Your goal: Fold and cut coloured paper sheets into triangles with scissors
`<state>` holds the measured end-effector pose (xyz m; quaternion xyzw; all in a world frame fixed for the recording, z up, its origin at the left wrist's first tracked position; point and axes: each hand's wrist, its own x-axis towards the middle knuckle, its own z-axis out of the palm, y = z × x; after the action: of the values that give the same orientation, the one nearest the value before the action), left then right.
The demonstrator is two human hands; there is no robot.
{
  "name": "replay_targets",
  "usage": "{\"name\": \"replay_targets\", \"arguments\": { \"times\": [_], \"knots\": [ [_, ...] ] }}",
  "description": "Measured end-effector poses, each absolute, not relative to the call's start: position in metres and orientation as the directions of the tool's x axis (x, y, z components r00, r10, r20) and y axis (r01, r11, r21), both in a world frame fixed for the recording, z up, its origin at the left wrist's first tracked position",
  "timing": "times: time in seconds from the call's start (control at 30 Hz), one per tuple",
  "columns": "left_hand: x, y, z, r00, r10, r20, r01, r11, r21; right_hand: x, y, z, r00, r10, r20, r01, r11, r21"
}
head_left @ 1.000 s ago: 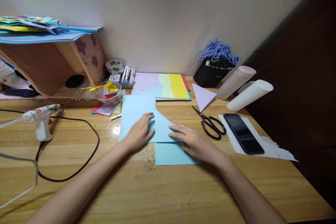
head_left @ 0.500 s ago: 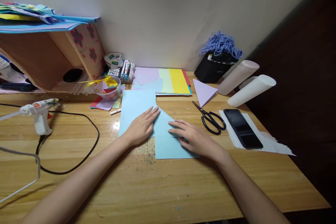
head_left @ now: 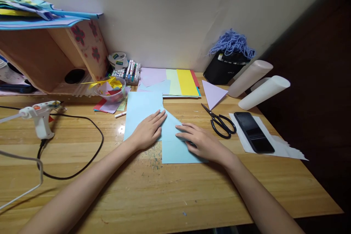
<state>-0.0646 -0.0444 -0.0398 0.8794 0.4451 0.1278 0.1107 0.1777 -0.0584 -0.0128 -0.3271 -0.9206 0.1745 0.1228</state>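
The folded light-blue paper point(head_left: 181, 153) lies at the middle of the table point(head_left: 164, 197), its slanted edge running from far left to near right, its near edge straight. The left hand point(head_left: 148, 129) rests palm down, fingers nearly together and straight, the tips on the far left corner of the fold; its palm lies over the blue sheet point(head_left: 141, 108), just left of the folded piece. The right hand point(head_left: 201, 142) lies on the folded paper's right side, fingers slightly apart, gripping nothing.

Between the paper and the table's near edge is a broad band of wood. A narrower strip parts the slanted edge from the black scissors point(head_left: 213, 116) on the right; beyond them, the phone point(head_left: 253, 131) rests on white paper point(head_left: 287, 148) near the table's right edge. The purple triangle point(head_left: 214, 94) is at the scissors' far side. Coloured sheets point(head_left: 186, 82) are close to the blue sheet's far edge. On the left, the marker point(head_left: 120, 114) is just beside the blue sheet, while the glue gun point(head_left: 42, 120) stands well apart.
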Motion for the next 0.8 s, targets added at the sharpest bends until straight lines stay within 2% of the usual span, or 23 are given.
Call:
{"name": "replay_targets", "arguments": {
  "times": [0.27, 0.6, 0.8],
  "knots": [
    [-0.0640, -0.0445, -0.0380, 0.580, 0.807, 0.115, 0.754, -0.585, 0.301, 0.1772, -0.0584, -0.0116, -0.760, 0.643, 0.095, 0.572, 0.732, -0.370],
    [-0.0641, -0.0443, -0.0385, 0.578, 0.809, 0.105, 0.757, -0.580, 0.302, 0.1767, -0.0582, -0.0115, -0.755, 0.648, 0.106, 0.563, 0.722, -0.402],
    [-0.0637, -0.0450, -0.0389, 0.570, 0.817, 0.089, 0.770, -0.568, 0.290, 0.1858, -0.0568, -0.0073, -0.738, 0.673, 0.048, 0.584, 0.673, -0.454]
  ]
}}
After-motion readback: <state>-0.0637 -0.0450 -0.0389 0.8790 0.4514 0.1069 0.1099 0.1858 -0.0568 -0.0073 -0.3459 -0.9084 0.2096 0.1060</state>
